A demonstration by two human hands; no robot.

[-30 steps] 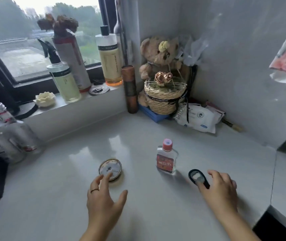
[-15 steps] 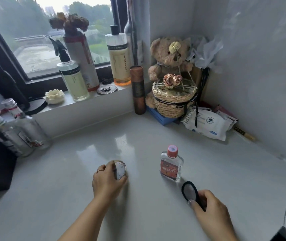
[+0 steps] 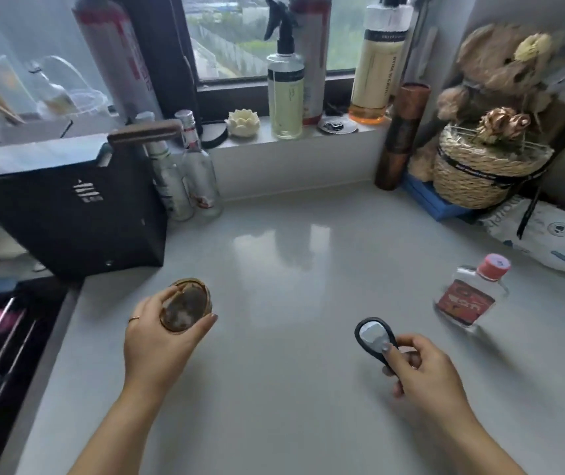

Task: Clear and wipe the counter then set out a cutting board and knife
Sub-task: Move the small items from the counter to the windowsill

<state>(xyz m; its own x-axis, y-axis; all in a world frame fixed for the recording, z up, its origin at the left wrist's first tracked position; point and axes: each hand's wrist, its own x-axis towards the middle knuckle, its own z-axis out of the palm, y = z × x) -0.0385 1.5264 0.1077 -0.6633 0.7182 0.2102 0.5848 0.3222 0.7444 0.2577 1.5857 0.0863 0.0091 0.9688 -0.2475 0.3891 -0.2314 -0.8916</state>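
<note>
Fingers of left hand [image 3: 161, 341] hold tin [image 3: 185, 305]; right hand [image 3: 421, 366] grips opener [image 3: 373, 337]; small bottle [image 3: 471, 291] beside

Soft daylight from the window [image 3: 257, 36], glare on the glossy counter [image 3: 291, 241], blurred, warped edges

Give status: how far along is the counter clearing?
Early. In hand: left hand holds the round tin, right hand the black bottle opener. Left: the small red-capped bottle sits on the counter; no wiping, cutting board or knife visible.
</note>
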